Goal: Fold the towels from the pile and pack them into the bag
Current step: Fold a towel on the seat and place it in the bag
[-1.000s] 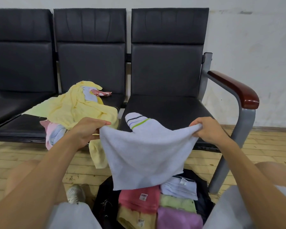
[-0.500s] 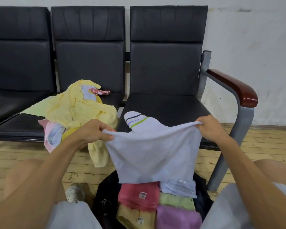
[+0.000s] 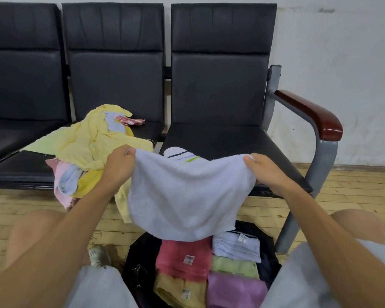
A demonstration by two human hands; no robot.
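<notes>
Left hand (image 3: 118,166) and right hand (image 3: 265,171) each pinch a top corner of the pale lavender towel (image 3: 187,196), hung above the black bag (image 3: 142,263) of folded towels (image 3: 209,270). Towel pile (image 3: 91,147) lies on the middle seat (image 3: 20,167).

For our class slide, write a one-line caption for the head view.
Left hand and right hand hold the pale towel spread above the black bag; pile lies on the bench.

Pale towel (image 3: 187,196) hanging above open bag (image 3: 267,258); pile (image 3: 91,147) on seat.
</notes>
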